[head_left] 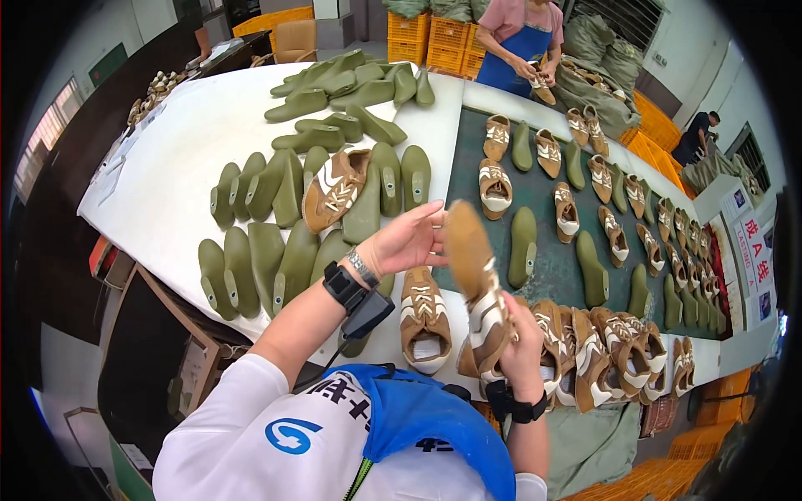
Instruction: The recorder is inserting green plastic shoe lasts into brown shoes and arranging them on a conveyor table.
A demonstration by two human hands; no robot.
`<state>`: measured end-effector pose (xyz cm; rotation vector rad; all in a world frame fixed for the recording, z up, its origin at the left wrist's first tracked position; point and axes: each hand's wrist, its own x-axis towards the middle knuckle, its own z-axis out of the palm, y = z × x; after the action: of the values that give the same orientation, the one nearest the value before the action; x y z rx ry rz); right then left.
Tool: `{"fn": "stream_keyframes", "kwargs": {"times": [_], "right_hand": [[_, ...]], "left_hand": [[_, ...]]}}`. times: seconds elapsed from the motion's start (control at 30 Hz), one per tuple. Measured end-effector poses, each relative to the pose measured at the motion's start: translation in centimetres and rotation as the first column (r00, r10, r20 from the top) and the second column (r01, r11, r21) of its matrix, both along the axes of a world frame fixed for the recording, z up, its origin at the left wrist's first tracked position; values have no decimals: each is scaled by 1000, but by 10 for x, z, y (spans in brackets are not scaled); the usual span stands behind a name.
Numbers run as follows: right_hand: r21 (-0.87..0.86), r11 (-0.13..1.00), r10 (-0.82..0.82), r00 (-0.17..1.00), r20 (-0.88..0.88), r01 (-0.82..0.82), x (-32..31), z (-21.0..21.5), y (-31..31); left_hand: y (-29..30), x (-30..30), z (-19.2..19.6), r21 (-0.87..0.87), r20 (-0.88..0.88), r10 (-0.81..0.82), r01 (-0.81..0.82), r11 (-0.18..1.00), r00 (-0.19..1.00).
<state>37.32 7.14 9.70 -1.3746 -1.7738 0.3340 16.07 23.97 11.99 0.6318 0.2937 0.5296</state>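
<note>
My right hand (521,344) grips a brown sneaker (469,248) with white stripes, held upright with its tan toe end pointing away from me. Just left of that toe, my left hand (409,240) has its fingers stretched out, and whether the fingertips touch the sneaker I cannot tell. Below my left hand another brown-and-white sneaker (424,321) rests at the table's near edge. Past my left wrist, one more sneaker (334,190) lies on top of several green shoe lasts (282,185).
A white table (159,167) carries more lasts at its far side (359,83). To the right, a moving-line belt or dark green surface (543,250) bears rows of sneakers and lasts. Sneakers (618,342) crowd the near right edge. Across stands a person in a blue apron (518,63), holding a shoe.
</note>
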Motion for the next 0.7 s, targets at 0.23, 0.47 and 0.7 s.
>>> {"fn": "stream_keyframes", "kwargs": {"times": [0.23,0.47,0.7], "right_hand": [[-52,925,-379,925,-25,377,-6,-10,19],[204,940,-305,942,139,275,-21,-8,22],[215,942,-264,965,-11,260,-27,-11,17]], "left_hand": [[-71,37,0,963,70,692,132,-235,718],[-79,43,-18,960,-45,776,243,-142,629],[-78,43,-18,989,-4,791,119,-87,611]]}}
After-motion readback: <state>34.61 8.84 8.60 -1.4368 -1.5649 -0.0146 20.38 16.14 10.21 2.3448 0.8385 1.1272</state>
